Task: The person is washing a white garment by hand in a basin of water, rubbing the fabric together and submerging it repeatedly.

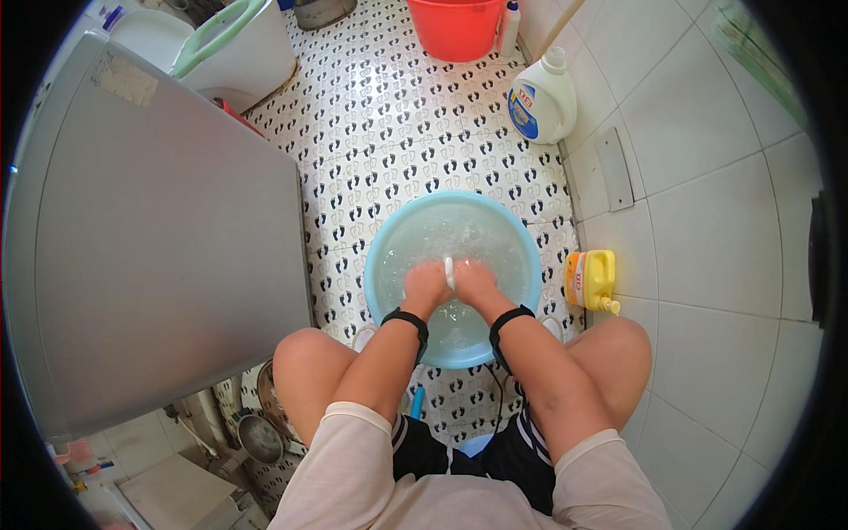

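Basin [371, 274] filled w/ sudsy water; L hand [427, 283] & R hand [474, 281] together, clamped on white item [449, 272] mid-basin; prob. midway (my est.); item not yet lifted out.

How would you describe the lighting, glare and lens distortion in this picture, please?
Head view: bright glare lies on the patterned floor toward the top; head view: small glints dot the water in the blue basin; head view: lines on the tiled wall bow near the edge; head view: the left hand and right hand show little fine detail.
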Motion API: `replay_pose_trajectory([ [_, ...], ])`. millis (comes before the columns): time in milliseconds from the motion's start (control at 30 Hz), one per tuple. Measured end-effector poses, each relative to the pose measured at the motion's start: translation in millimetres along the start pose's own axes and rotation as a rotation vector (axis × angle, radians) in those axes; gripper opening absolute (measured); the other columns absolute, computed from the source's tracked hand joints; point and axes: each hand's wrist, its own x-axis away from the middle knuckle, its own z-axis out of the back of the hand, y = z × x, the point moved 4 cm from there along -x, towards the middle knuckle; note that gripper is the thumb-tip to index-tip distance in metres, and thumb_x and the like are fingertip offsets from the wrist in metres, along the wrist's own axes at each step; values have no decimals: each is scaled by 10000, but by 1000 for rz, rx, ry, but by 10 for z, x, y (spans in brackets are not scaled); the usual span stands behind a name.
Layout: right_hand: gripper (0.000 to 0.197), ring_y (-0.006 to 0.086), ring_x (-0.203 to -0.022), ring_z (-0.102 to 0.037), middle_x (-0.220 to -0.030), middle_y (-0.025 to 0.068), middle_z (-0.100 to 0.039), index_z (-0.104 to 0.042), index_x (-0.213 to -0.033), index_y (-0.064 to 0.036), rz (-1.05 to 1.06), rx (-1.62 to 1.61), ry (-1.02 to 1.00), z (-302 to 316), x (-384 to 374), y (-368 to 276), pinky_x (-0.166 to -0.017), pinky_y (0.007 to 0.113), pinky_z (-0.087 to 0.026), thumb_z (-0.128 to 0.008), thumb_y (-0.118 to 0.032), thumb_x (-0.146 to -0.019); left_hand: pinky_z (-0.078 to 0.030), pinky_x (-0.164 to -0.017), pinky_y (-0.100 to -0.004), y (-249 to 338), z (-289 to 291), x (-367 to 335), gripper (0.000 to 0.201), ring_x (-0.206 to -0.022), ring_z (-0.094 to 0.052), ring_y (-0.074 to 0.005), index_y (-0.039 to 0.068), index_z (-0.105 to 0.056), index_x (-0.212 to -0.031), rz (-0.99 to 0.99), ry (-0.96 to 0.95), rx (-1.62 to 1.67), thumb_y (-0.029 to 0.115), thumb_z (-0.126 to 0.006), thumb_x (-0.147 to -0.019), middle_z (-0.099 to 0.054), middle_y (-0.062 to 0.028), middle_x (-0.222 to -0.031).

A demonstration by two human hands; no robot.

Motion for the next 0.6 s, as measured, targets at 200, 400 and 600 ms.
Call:
replay_pose_trajectory([
  [200,181,320,-948,-658,-1016,145,-682,-691,-950,-85,69,155,69,-127,10,1,-797,427,-532,-595,-135,-805,-542,-726,-414,-70,-160,-46,171,-851,-677,-318,110,-713,-872,-32,39,-166,169,-641,-728,-702,-134,-904],
  [400,235,328,-932,-661,-997,148,-685,-671,-986,-77,121,200,-64,-99,2,18,-773,440,-534,-623,-176,-778,-536,-735,-423,-121,-146,-26,162,-860,-672,-314,96,-702,-848,-106,-60,-237,142,-654,-700,-696,-120,-905],
  [600,477,358,-1063,-579,-1134,158,-606,-572,-1098,-75,182,33,124,221,188,35,-875,454,-493,-761,-217,-683,-524,-772,-409,-309,68,34,468,-901,-647,-334,47,-633,-949,-215,150,-2,348,-797,-632,-676,-147,-914],
])
